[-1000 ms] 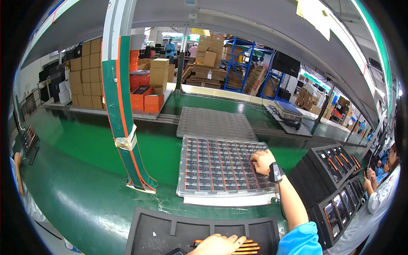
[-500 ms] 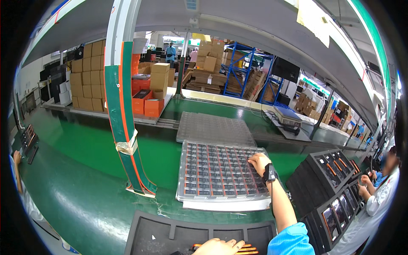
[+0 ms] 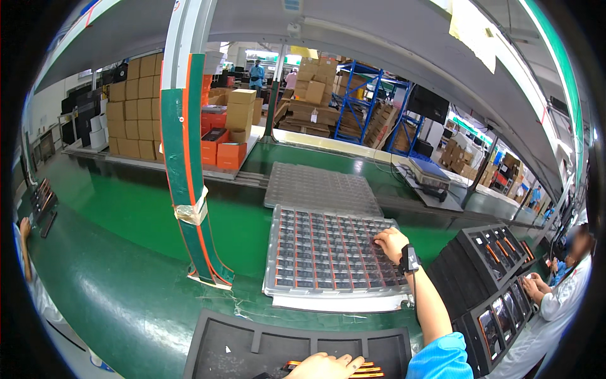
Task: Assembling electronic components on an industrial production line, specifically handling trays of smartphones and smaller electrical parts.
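My right hand (image 3: 392, 245) reaches to the right side of a clear plastic tray (image 3: 270, 268) full of small dark parts set in rows with orange strips between them. Its fingers are pinched together at the tray's cells; whatever they grip is too small to make out. A dark band with a small device circles that wrist. At the lower edge my left hand (image 3: 325, 366) lies with its visible fingers stretched over several black, orange-edged pieces (image 3: 369, 372). They rest in a black compartmented tray (image 3: 284, 346). Part of that hand is cut off by the frame.
Behind the filled tray lies another clear plastic tray (image 3: 322, 189). Stacked black foam trays (image 3: 451, 268) with orange-edged pieces stand at right, beside a co-worker (image 3: 565, 300). A green post (image 3: 183, 145) rises left of the trays. A scale (image 3: 429, 177) sits farther back.
The view has shifted slightly. My right hand stays at the tray's right side with its fingertips drawn in, while my left hand stays put. The co-worker's hands have shifted at the right.
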Available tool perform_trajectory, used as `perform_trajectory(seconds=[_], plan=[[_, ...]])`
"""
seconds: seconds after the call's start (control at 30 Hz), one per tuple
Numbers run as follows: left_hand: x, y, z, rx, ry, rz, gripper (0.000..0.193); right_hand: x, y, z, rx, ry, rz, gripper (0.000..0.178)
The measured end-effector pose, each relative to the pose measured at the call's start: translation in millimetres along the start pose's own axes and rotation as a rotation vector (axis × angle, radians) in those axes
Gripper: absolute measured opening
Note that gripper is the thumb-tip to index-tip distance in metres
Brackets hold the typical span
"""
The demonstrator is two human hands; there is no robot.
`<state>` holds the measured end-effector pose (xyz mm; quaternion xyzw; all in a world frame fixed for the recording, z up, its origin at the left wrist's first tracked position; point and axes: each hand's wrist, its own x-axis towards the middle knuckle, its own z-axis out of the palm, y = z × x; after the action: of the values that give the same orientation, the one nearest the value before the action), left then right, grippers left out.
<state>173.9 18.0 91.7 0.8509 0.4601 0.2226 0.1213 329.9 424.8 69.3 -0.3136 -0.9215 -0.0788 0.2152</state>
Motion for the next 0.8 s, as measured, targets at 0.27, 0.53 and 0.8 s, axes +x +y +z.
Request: perform_trajectory(seconds=[0.27,0.53,0.8], plan=[[0.0,3.8,1.3,-0.034,0.008,0.007,0.049,20.1,5.1,23.7,-0.117,0.139,0.169,0.015],[-0.1,1.3,0.8,-0.015,0.013,0.001,0.047,18.9,16.5,25.0,-0.166,0.038,-0.073,0.016],[-0.1,4.2,-1.4,-0.006,-0.004,-0.014,0.047,21.8,18.0,25.2,-0.085,0.180,-0.026,0.009]])
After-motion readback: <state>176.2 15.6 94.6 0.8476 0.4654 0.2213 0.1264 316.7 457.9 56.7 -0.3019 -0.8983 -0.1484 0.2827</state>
